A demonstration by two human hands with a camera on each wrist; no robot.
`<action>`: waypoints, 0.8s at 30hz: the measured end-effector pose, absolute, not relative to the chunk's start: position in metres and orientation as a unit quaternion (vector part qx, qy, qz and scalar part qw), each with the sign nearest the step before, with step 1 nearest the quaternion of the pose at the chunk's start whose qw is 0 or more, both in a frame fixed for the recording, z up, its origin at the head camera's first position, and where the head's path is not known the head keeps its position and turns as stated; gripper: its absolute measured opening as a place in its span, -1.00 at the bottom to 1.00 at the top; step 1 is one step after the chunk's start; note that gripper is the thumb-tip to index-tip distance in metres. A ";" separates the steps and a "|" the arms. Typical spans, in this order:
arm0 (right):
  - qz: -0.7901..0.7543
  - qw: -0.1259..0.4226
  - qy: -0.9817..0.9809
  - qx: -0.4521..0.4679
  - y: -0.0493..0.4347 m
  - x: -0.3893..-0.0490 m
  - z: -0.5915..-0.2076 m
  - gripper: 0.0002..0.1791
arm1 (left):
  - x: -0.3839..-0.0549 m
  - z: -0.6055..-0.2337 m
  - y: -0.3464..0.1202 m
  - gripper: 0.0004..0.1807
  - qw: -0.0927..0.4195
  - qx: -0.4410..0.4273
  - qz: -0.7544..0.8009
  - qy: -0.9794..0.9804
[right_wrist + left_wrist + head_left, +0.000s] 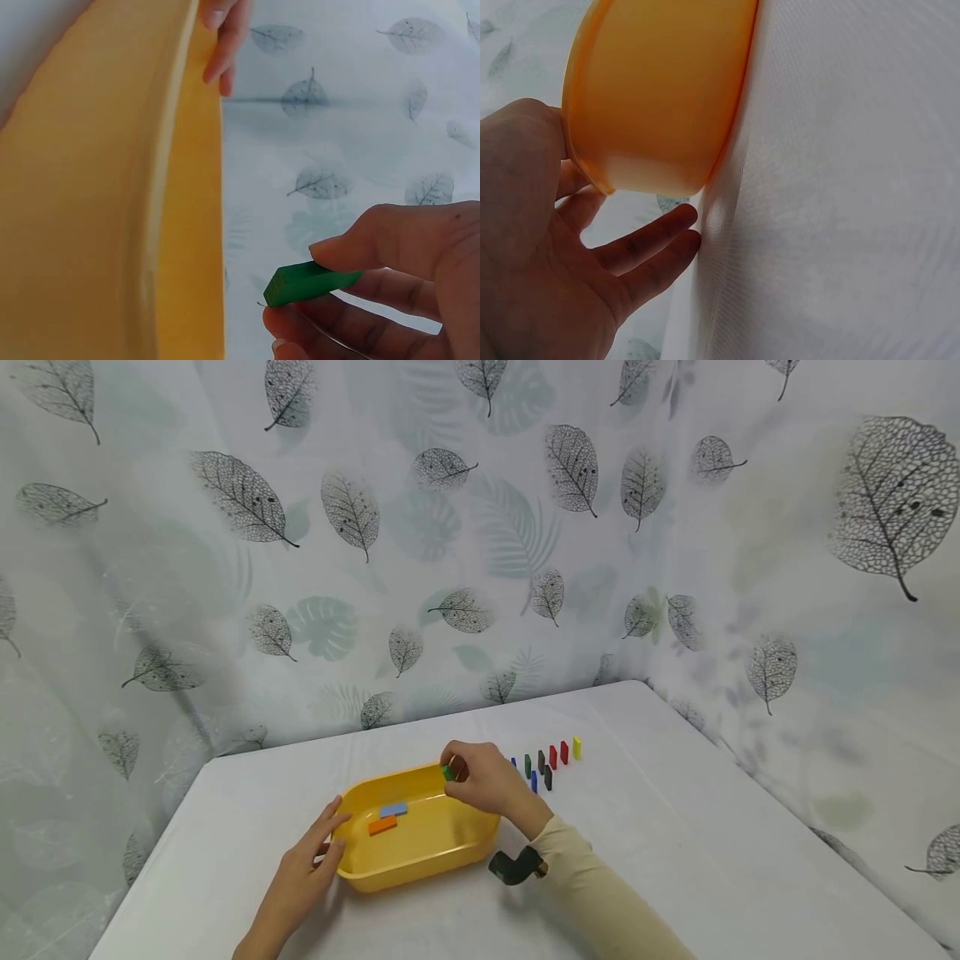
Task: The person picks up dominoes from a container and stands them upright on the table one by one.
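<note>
My right hand (483, 781) pinches a green domino block (304, 283) between thumb and fingertips. It is above the right back part of a yellow tray (420, 864). At the tray's left end, my left hand (303, 864) rests on the rim; in the left wrist view its lower fingers (656, 247) stretch loosely outside the wall. Inside the tray lie a light blue block (393, 810) and an orange block (382, 825), flat and close together. Part of the tray's back right rim is hidden by my right hand.
Right of the tray, several blocks stand upright in two rows, among them a yellow block (577, 747), a red block (564, 752) and a black block (548, 777). My right forearm partly crosses in front of them. A leaf-print curtain (480, 552) hangs behind the white table (712, 860).
</note>
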State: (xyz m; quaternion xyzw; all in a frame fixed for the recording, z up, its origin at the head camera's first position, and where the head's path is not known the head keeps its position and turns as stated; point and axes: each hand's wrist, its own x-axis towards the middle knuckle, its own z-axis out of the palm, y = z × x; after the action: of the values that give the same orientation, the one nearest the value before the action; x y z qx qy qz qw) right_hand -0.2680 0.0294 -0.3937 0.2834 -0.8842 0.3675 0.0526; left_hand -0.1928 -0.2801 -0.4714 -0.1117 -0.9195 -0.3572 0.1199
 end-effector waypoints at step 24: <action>0.387 0.093 -0.871 0.286 0.054 -0.276 -0.381 -0.77 | -0.193 -0.472 -0.281 -0.56 0.122 -0.120 -0.360 -0.917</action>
State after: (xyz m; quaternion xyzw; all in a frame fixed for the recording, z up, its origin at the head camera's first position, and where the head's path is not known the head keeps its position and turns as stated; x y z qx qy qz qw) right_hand -0.2764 0.0545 -0.3813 0.2865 -0.8714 0.3872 0.0928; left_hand -0.1928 -0.2812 -0.4723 -0.1196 -0.9172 -0.3598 0.1223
